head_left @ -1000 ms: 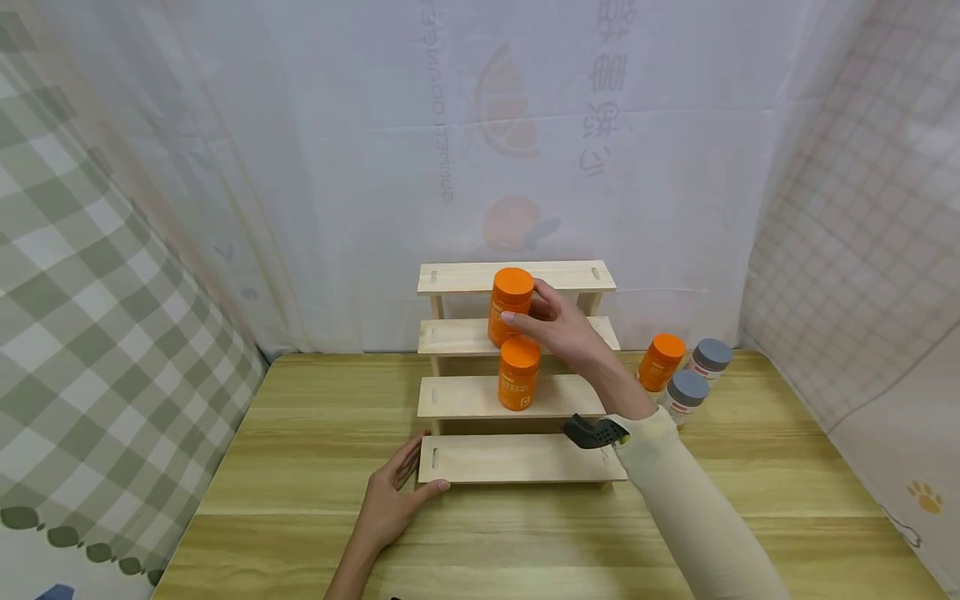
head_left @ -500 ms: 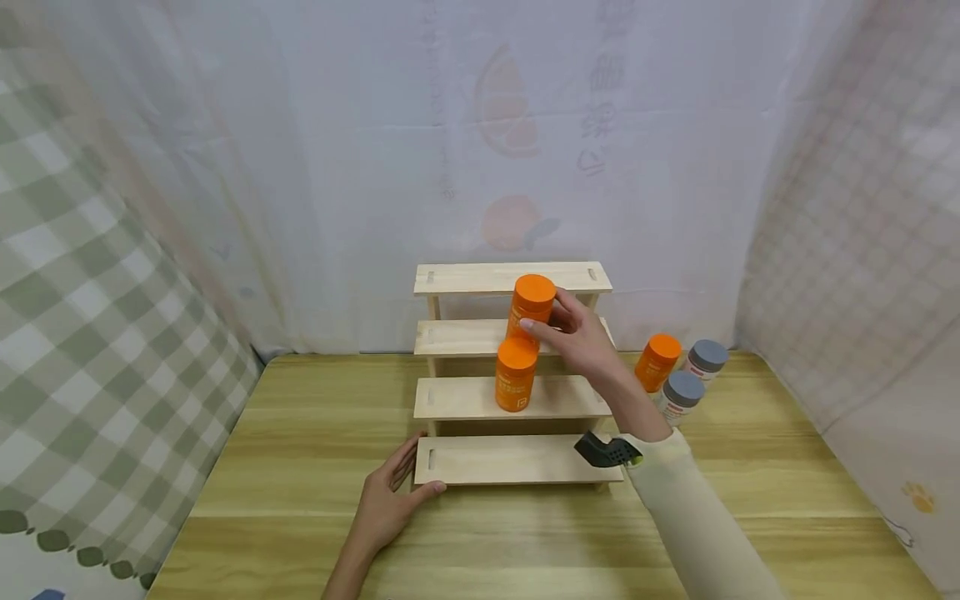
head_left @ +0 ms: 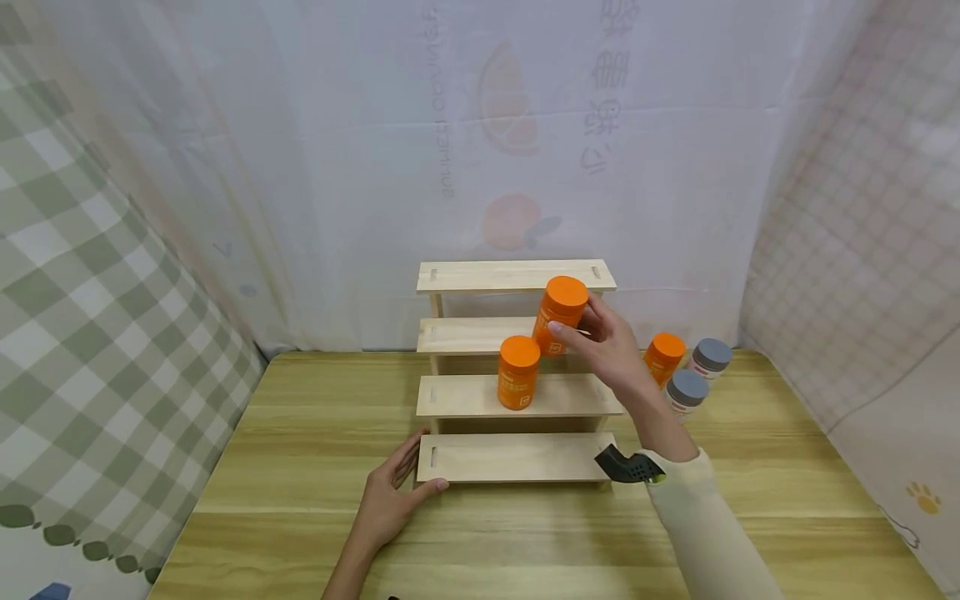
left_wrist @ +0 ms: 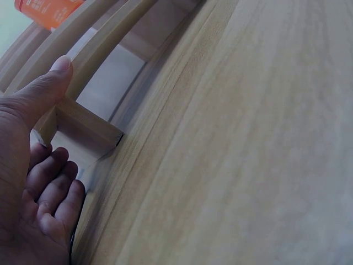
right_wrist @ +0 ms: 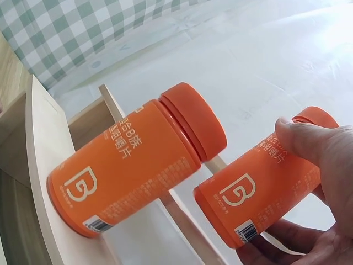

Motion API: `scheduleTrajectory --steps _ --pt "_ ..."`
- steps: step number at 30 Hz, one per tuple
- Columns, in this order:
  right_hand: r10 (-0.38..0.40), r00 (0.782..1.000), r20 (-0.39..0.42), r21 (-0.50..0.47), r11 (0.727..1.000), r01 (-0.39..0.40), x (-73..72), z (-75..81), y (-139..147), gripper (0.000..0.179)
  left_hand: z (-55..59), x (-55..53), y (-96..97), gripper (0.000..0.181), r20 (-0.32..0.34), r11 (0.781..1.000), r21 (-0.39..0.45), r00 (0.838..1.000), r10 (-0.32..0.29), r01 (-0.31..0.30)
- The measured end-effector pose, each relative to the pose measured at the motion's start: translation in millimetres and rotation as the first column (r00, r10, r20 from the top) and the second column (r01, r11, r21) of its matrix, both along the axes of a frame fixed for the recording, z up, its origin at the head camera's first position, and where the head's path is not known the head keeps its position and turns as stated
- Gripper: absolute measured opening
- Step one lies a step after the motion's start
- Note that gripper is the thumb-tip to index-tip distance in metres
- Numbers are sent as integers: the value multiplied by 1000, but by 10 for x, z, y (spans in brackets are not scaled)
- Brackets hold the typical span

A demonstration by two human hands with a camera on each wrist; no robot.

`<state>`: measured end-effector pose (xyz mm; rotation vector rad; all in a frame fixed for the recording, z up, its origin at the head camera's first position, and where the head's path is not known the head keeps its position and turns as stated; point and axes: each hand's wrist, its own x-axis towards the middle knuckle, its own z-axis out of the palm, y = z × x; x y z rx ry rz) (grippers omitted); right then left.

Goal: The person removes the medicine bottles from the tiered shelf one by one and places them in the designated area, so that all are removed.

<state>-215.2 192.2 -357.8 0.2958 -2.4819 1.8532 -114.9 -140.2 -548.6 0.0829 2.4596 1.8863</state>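
My right hand (head_left: 611, 354) grips an orange supplement bottle (head_left: 551, 329) with thumb in front and fingers behind. The bottle leans slightly at the second-highest step of a four-tier wooden display rack (head_left: 517, 458); whether its base touches that step cannot be told. A matching orange bottle (head_left: 517, 375) stands upright one step lower, and shows large beside the held one (right_wrist: 251, 190) in the right wrist view. My left hand (head_left: 388, 500) holds the left end of the lowest step, its thumb (left_wrist: 47, 88) along the front edge and its fingers around the end.
To the right of the rack, partly behind my right arm, stand another orange bottle (head_left: 664, 354) and two grey-capped bottles (head_left: 711, 357). Behind the wood-grain table (head_left: 300, 467) hangs a pale curtain (head_left: 360, 167). Checked cloth (head_left: 60, 250) hangs on the left.
My right hand has carried the orange bottle to the right along the second-highest step, away from behind the lower bottle. The left hand has stayed at the rack's end.
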Motion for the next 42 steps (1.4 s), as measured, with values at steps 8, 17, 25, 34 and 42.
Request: scheduleTrajectory --steps 8,17,25,34,42 --pt "-37 999 -13 28 999 37 118 -5 155 75 9 6 5 87 -1 1000 10 1000 -4 4" --pt "-107 994 -4 42 993 107 261 -24 347 72 6 1 6 88 -5 1000 20 1000 -3 3" --pt "-165 984 -63 46 985 168 323 -103 498 64 12 6 4 88 -18 1000 19 1000 -5 6" --pt "-241 970 -34 75 967 243 418 -144 657 65 12 9 2 88 -17 1000 21 1000 -5 6" --pt "-285 957 -47 24 958 286 459 -197 856 64 9 8 1 87 -21 1000 22 1000 -6 6"
